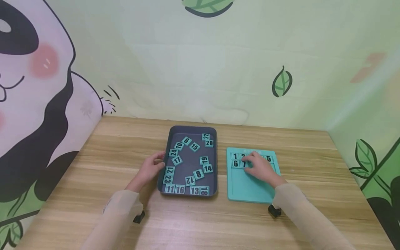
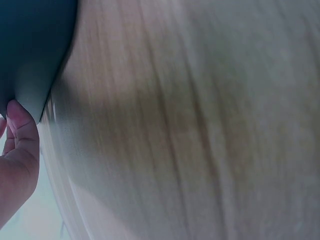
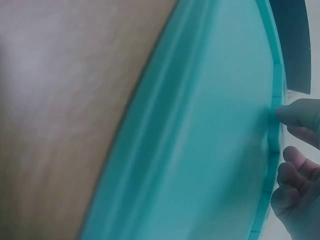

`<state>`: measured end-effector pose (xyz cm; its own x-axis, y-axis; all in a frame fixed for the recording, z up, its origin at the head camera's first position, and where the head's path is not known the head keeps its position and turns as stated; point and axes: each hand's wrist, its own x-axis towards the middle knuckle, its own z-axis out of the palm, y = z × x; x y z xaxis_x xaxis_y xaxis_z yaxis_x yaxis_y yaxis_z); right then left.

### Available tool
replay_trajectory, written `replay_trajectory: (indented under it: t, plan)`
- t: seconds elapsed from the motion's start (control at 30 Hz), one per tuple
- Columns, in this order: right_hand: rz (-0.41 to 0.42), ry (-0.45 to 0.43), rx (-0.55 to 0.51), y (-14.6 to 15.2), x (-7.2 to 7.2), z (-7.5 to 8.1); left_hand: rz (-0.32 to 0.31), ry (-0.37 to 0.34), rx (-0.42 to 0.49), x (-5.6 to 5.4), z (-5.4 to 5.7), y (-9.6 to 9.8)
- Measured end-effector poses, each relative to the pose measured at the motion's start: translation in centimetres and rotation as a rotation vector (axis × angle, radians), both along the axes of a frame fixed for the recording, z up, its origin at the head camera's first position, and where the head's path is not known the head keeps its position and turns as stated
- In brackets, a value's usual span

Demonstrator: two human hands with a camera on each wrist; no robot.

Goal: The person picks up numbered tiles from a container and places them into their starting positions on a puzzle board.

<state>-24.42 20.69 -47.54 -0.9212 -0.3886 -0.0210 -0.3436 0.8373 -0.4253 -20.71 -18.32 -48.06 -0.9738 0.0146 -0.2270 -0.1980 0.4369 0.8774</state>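
My left hand touches the left side of a dark tray with its thumb and fingertips. In the left wrist view the thumb lies against the tray's outer wall. Numbered square tiles lie spread in the tray, among them 8, 15 and 17. Over a turquoise board, my right hand pinches the 7 tile, which sits flat beside the 6 tile. Tiles 1, 2 and 5 show in the row above; the hand covers those between.
Both the tray and the board rest on a wood-grain table, side by side with a narrow gap. Behind the table stands a pale green wall printed with leaves and a panda.
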Motion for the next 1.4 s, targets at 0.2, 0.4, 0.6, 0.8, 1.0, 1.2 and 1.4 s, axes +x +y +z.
replay_trajectory:
  t: [0.2,0.4,0.6,0.8,1.0,1.2,1.4]
  plan:
    - [0.001,-0.007,-0.046,-0.9,-0.1,0.5,-0.002,0.009,0.008,-0.1,0.1,0.0]
    - [0.031,-0.010,-0.107,-2.4,-0.1,1.2,-0.004,0.021,0.004,-0.1,0.3,0.0]
    - [0.085,0.023,-0.129,-4.4,0.2,2.0,-0.008,0.021,0.016,-0.1,0.3,0.0]
    - [0.163,0.055,-0.129,-7.1,1.0,3.0,-0.002,0.014,0.020,-0.1,0.0,0.0]
    - [0.238,0.065,-0.067,-9.7,1.6,3.5,0.001,0.017,0.020,-0.1,-0.1,0.0]
    - [0.374,0.153,0.068,-11.7,1.4,2.9,0.002,0.010,0.011,0.0,-0.1,0.0]
    - [0.438,0.130,0.223,-13.1,1.5,2.5,0.005,0.009,0.015,0.0,-0.1,0.0]
